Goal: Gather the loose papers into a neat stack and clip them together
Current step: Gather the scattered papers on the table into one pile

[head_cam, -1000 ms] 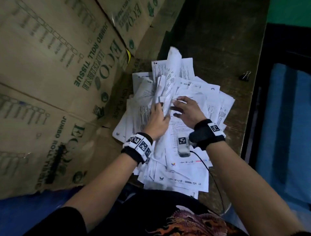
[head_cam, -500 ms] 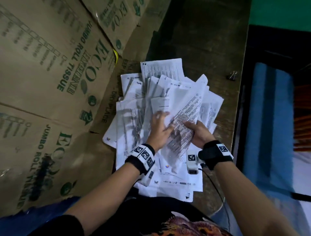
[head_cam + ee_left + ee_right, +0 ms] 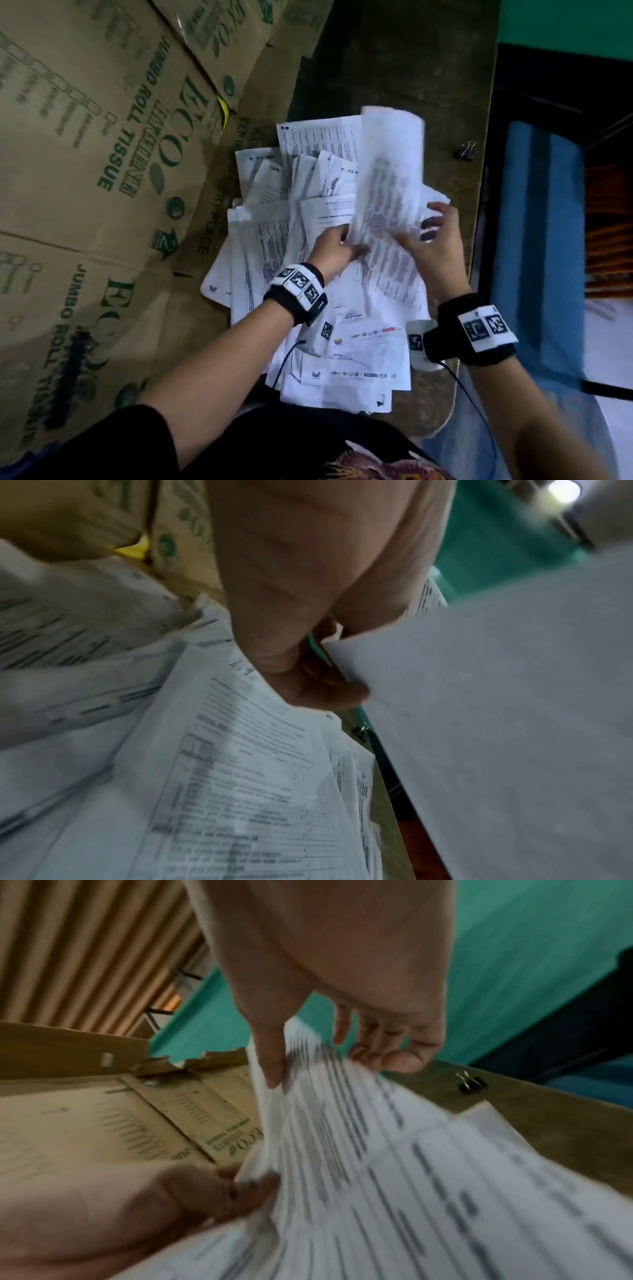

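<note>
Since the earlier frame, one printed sheet (image 3: pixel 387 192) has been swung up out of the pile until it stands nearly on end, and the right hand (image 3: pixel 433 246) has been shifted outward along its edge.

From the head view, the loose papers (image 3: pixel 329 346) are seen fanned untidily over the dark table (image 3: pixel 404 75), hemmed in by cardboard boxes (image 3: pixel 113 144) on the left. The raised sheet is held between both hands, probably so that it can be squared and laid onto a stack. The binder clip (image 3: pixel 466 150) is left untouched near the table's far right edge, well apart from the pile; clipping is judged to be some way off.

From the left wrist view, the left hand (image 3: pixel 308 653) is seen curled, with the sheet's lower corner pinched between thumb and fingers above the scattered pages.

From the right wrist view, the sheet's edge is seen caught between the right thumb and partly spread, lightly bent fingers (image 3: pixel 390 1050), a loose pinch rather than a full fist. The clip is shown beyond, on bare table.
</note>
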A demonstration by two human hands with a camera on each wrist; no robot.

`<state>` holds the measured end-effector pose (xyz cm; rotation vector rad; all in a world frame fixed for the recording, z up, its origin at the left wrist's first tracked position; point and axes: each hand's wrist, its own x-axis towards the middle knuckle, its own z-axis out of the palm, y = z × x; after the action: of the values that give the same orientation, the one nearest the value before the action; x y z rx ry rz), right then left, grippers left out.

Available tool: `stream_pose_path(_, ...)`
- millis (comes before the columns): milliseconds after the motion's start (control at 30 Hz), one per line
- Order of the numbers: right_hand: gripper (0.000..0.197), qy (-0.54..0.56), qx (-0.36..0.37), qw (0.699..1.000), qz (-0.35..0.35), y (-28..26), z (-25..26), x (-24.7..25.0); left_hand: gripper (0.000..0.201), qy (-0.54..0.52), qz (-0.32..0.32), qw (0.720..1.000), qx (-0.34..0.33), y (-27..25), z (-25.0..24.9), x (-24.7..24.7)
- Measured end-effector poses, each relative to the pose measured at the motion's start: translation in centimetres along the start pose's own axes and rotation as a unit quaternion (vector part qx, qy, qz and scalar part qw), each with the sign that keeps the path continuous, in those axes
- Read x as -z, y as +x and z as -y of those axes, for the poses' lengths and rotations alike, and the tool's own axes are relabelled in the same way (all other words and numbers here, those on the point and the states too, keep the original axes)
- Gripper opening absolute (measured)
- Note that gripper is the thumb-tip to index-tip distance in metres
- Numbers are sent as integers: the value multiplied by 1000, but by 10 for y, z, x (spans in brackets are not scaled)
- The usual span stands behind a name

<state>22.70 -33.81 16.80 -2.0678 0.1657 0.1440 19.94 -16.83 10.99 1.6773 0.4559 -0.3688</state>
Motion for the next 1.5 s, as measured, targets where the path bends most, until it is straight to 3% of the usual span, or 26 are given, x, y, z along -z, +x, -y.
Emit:
stream_pose_path(100,78,-210,76,973,54,-4,0,-14,29,-38,13,997,66,-6,22,12)
stream_pose_path(200,76,-407,97,890,181,-6,-27,-50,38,35,-15,994,103,-14,44,17)
stream_pose_path(300,72,-501,76,812,289,-10,-66,-79,54,132,18,985,110,-22,57,24)
stream_pose_path(367,75,-526,53,787,318,-12,-83,-85,46,152,21,983,104,-24,66,38)
stream_pose_path(433,79,-530,54,784,318,-14,-90,-86,30,155,-56,982,92,-25,69,65)
stream_pose_path(467,81,-530,57,785,316,-14,-92,-86,33,179,-110,974,84,-20,74,82)
stream_pose_path(500,83,-527,58,787,316,-15,-93,-86,45,202,-161,962,85,-15,77,101)
stream_pose_path(567,85,-524,58,788,317,-15,-94,-87,79,208,-205,946,140,0,88,134)
stream_pose_path(633,86,-528,62,787,314,-15,-92,-88,108,163,-174,952,191,8,84,155)
stream_pose_path(767,92,-541,45,781,310,-15,-85,-94,85,102,-124,964,213,25,78,166)
stream_pose_path(867,86,-534,45,793,289,-14,-67,-109,109,54,-135,961,237,42,86,169)
stream_pose_path(967,78,-504,124,804,291,-13,-44,-140,99,68,-109,953,276,38,73,162)
stream_pose_path(1067,76,-527,188,753,347,-11,-37,-165,94,103,-126,949,269,35,69,155)
stream_pose_path(1200,77,-588,205,684,380,-11,-38,-173,89,120,-148,952,238,25,71,144)
stream_pose_path(1300,78,-587,204,683,384,-11,-38,-170,91,90,-171,954,229,21,69,132)
stream_pose_path(1400,77,-591,204,679,385,-14,-42,-166,76,75,-174,947,259,17,68,127)
stream_pose_path(1500,79,-586,200,687,378,-19,-47,-165,76,79,-199,942,257,11,69,123)
